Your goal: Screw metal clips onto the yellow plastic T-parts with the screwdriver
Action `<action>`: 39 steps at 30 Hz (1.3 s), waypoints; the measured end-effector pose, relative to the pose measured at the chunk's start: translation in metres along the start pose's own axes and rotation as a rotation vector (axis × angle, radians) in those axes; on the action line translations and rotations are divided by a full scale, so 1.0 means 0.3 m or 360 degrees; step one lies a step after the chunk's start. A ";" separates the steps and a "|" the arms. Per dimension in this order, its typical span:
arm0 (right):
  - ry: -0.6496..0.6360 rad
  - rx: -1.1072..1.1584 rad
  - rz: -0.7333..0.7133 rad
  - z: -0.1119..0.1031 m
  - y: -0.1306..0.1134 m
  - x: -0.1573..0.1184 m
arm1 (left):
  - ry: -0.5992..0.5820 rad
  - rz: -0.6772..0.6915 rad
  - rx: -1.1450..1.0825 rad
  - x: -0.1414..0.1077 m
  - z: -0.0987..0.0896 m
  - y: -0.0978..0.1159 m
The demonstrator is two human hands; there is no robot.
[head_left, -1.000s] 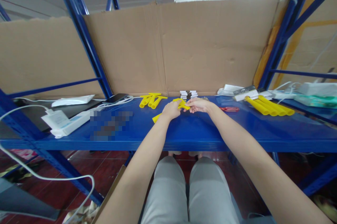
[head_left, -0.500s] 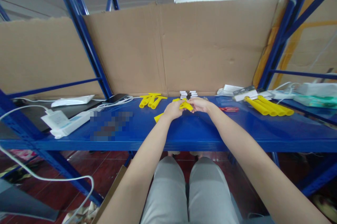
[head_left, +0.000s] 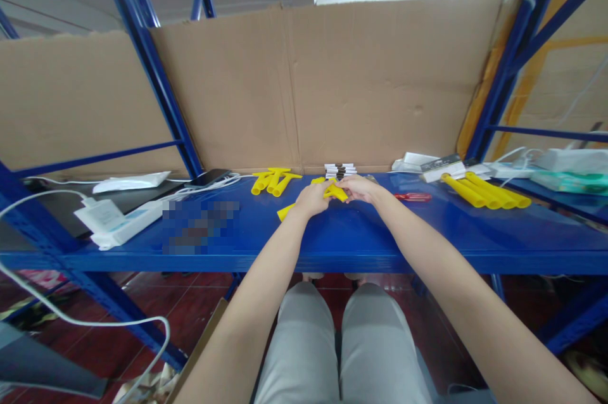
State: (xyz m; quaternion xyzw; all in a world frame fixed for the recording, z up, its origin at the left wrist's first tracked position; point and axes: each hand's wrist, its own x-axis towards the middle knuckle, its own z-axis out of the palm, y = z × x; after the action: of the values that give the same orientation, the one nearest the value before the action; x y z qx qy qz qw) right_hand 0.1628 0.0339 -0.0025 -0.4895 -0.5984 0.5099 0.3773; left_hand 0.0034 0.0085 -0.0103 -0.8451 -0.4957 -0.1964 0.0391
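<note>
In the middle of the blue shelf, both my hands are closed around a yellow plastic T-shaped piece [head_left: 337, 192]. My left hand [head_left: 312, 199] wraps it from the left, and my right hand [head_left: 361, 189] pinches its right side with the fingertips. Beyond my left wrist a yellow tube end [head_left: 285, 211] sticks out; whether it belongs to the held piece I cannot tell. Just behind my hands lies a stack of small white-and-black items [head_left: 340, 170]. To the right of my right hand is a red-handled tool [head_left: 413, 197], partly hidden by my wrist.
Several yellow T-shaped pieces [head_left: 274, 182] lie left of my hands. Several yellow tubes [head_left: 487, 192] lie at the right near a small box [head_left: 443, 169]. A white power strip [head_left: 130, 225] with a cable stands at the left. Cardboard [head_left: 361, 87] closes the back.
Almost nothing differs; both hands stay in place on the yellow piece, with only a slight shift of the fingers.
</note>
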 end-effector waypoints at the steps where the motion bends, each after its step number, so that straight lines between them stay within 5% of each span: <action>1: 0.0000 -0.0005 0.0000 -0.001 0.002 0.001 | -0.0003 -0.0001 0.0001 0.000 0.001 0.000; 12: 0.0027 0.0067 -0.0018 0.002 -0.009 -0.004 | 0.0076 -0.0081 -0.0183 0.002 0.007 0.008; 15: 0.0198 0.0189 -0.0019 -0.022 -0.019 -0.005 | 0.0180 -0.0156 -0.0354 0.011 0.007 0.002; 22: 0.0729 0.0233 -0.0009 -0.095 -0.012 0.002 | 0.0682 -0.0142 -0.1237 0.074 0.004 -0.017; 27: 0.0882 0.0161 -0.0034 -0.111 0.009 0.018 | 0.0860 -0.0267 -0.1859 0.074 -0.040 0.019; 34: 0.0986 0.0044 -0.0060 -0.131 0.031 0.038 | 0.0574 -0.0676 -0.2511 0.035 -0.105 0.056; 39: 0.1006 -0.0027 -0.0084 -0.137 0.044 0.045 | 0.0177 -0.0964 -0.2873 0.030 -0.096 0.028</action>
State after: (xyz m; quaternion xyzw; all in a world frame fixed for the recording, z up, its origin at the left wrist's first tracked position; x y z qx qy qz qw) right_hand 0.2013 0.0570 -0.0081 -0.6111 -0.4681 0.3175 0.5537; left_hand 0.0061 0.0041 0.0206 -0.3815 -0.3521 -0.5466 -0.6570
